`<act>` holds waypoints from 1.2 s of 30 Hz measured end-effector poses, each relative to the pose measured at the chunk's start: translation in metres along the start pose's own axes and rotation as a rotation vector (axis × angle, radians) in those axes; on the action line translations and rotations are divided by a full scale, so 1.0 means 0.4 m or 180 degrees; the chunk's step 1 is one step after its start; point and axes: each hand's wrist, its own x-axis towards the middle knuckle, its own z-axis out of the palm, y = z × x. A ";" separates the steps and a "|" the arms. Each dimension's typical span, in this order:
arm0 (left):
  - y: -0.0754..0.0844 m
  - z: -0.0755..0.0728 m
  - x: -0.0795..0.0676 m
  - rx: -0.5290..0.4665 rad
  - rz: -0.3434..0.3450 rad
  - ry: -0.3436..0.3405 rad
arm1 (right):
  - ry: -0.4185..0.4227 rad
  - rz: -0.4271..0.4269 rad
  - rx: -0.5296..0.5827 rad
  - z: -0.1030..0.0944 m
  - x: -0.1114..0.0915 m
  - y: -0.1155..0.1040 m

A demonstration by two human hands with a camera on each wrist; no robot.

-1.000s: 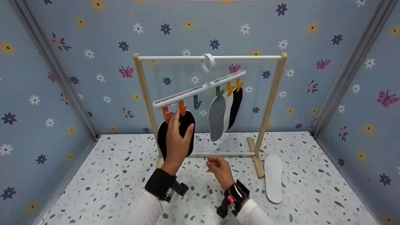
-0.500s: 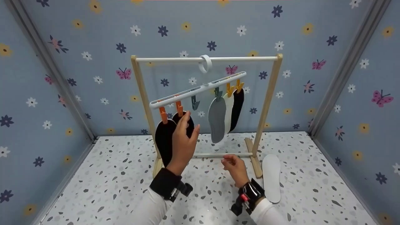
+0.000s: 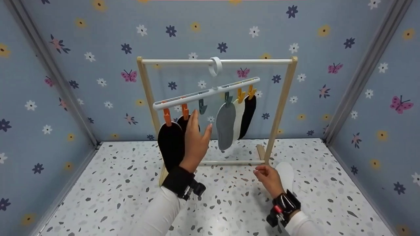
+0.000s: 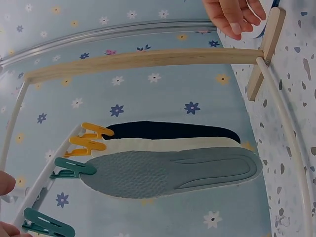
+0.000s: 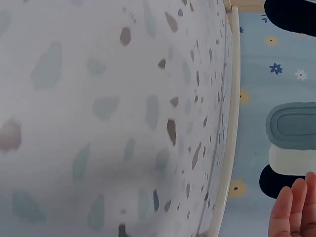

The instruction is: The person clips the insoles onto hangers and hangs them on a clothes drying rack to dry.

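Note:
My left hand (image 3: 197, 144) is raised with straight fingers beside the two black insoles, partly covering the rear one (image 3: 183, 121); the front black insole (image 3: 170, 144) shows fully. Each hangs from an orange clip (image 3: 167, 117) on a white clip hanger (image 3: 193, 98). Along the same bar, a green clip (image 3: 202, 107) holds nothing, while another green clip (image 4: 75, 166) bears a grey insole (image 3: 226, 127). Beyond it hang a white insole (image 4: 173, 144) and a black insole (image 4: 182, 130) from yellow clips (image 4: 88, 143). Low on the right, my right hand (image 3: 269, 179) is loosely curled, holding nothing, and partly hides a white insole (image 3: 286, 173) on the floor.
The hanger's ring (image 3: 215, 67) hooks over the white top rail (image 3: 256, 61) of a wooden-sided rack (image 3: 282, 108). A low crossbar (image 3: 233, 162) joins its feet. Behind stands a flowered wall (image 3: 210, 42); the floor (image 3: 108, 186) is speckled white.
My left hand has come away from the orange clips and shifted right. My right hand has moved right, toward the white insole on the floor. The hanger's left end has swung slightly left.

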 end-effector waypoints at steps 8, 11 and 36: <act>0.011 0.006 0.019 -0.0080 -0.0142 0.0040 | -0.0202 -0.0274 -0.0963 -0.112 0.009 0.030; 0.017 0.005 0.022 -0.0090 -0.0156 0.0019 | -0.0349 -0.0302 -0.1308 -0.156 0.018 0.042; 0.034 0.000 0.088 -0.0575 -0.0913 0.0020 | -0.0402 0.0971 -0.1911 -0.243 0.003 0.088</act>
